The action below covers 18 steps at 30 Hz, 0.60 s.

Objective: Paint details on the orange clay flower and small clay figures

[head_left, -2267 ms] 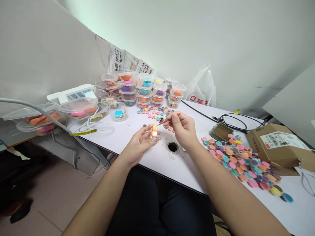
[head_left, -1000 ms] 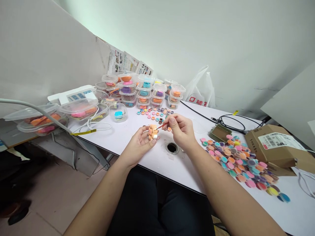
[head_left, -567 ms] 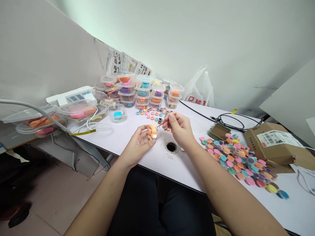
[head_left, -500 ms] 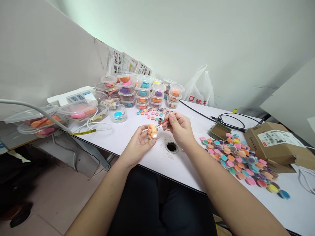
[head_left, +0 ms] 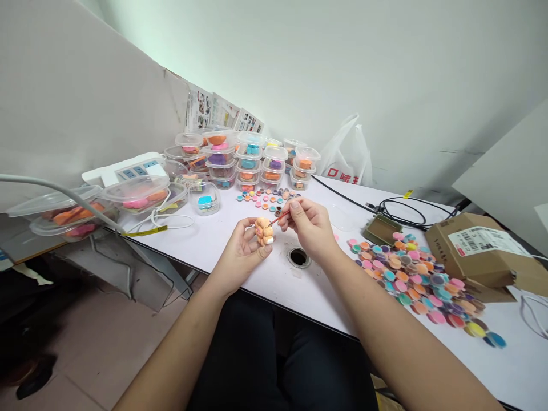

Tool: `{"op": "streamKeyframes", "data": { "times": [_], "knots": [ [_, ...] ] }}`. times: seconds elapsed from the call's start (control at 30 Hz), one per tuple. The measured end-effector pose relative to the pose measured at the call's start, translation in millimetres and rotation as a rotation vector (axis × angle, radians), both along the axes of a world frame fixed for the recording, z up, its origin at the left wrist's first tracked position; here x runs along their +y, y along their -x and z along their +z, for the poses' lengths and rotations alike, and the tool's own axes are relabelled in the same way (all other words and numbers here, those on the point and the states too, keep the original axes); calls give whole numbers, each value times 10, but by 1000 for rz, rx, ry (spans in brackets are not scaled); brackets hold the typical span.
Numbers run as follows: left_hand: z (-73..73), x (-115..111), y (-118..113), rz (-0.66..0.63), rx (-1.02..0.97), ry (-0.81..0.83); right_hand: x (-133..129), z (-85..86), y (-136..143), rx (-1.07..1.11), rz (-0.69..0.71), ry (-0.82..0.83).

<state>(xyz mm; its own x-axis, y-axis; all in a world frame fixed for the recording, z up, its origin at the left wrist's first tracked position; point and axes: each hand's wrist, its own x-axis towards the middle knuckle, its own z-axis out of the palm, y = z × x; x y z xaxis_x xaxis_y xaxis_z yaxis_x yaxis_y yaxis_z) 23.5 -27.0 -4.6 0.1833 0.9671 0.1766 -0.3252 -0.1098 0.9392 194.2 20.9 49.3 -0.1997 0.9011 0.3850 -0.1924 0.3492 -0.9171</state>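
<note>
And there it was, over the near edge of the bench [head_left: 265, 291]: the left hand [head_left: 240, 251] had fingers and thumb curled around a small peach-orange figurine [head_left: 264, 230], white at its lower end, held up clear of the surface. In from the other side came the right hand [head_left: 310, 225], thumb and fingers pinching a thin red brush [head_left: 280, 217], its tip right at the figurine's side; whether the 2 actually touched was too small to tell.

Just below the right hand sat a round cable hole [head_left: 298, 258], dark inside. Beyond the hands, a scatter of little paint pots [head_left: 268, 198] ran across the bench, and behind those rose the stacked clear tubs [head_left: 220, 157], full of bright lumps! Out to the right, a big heap of coloured pots [head_left: 411, 274] spread beside a cardboard box [head_left: 483, 240], with an olive-green tray [head_left: 382, 228] at its far edge. At the back, a white plastic bag [head_left: 349, 154] stood near the wall.
</note>
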Motion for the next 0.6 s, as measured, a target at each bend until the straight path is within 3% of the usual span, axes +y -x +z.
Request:
{"op": "streamKeyframes", "data": {
  "times": [0.23,0.4,0.6],
  "knots": [
    [-15,-3,3,21,14,-21,59,-16,-53,-28,-70,21],
    [-16,-2,5,19,8,-6,15,17,-10,23,-16,61],
    [7,-8,1,8,7,12,44,-47,58,70,-52,199]
  ]
}}
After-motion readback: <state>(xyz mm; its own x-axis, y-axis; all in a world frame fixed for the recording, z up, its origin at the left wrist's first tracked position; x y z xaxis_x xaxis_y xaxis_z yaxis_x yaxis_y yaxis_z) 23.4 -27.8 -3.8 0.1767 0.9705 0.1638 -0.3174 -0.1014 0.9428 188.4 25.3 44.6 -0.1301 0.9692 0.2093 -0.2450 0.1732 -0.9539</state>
